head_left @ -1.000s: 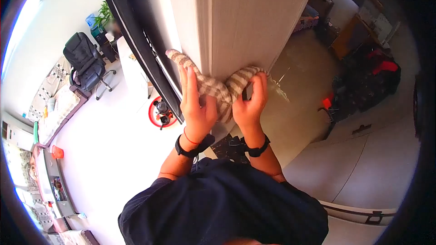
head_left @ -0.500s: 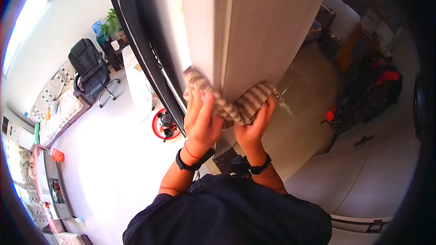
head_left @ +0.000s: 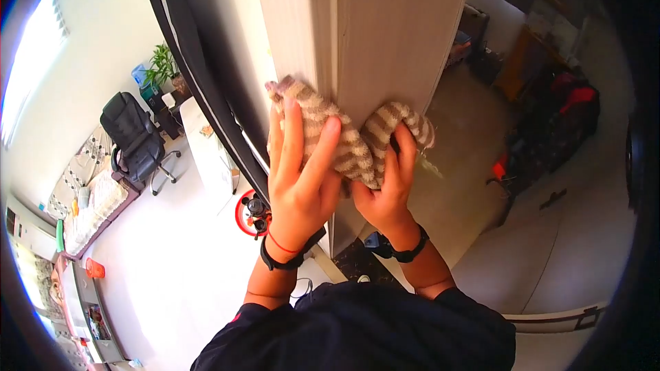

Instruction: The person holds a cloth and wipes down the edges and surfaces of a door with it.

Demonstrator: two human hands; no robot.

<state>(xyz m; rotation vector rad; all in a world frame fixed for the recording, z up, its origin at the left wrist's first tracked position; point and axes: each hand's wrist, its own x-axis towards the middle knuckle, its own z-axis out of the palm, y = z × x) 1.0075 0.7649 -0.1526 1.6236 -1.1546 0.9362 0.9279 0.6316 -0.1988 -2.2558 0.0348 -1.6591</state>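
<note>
A brown and cream striped cloth [head_left: 347,139] is wrapped around the edge of a pale wood-grain panel [head_left: 399,34]. My left hand [head_left: 302,178] lies on the cloth's left part with fingers spread, pressing it to the panel's narrow side. On the right, my right hand [head_left: 393,189] grips the cloth against the wide face, fingers bent over it and thumb near the fold. The cloth's right end curls past the panel's edge, with loose threads hanging there. Both wrists wear black bands.
A black zippered cover [head_left: 206,89] runs along the panel's left. Farther left are an office chair [head_left: 130,134], a plant [head_left: 163,67], a red tray [head_left: 251,214] with black pots and an orange bin [head_left: 95,268]. Dark clothing [head_left: 550,130] is piled at the right.
The left hand's fingers have spread apart over the cloth. Both hands and the cloth first moved down in view, then back up slightly; the camera view has shifted too.
</note>
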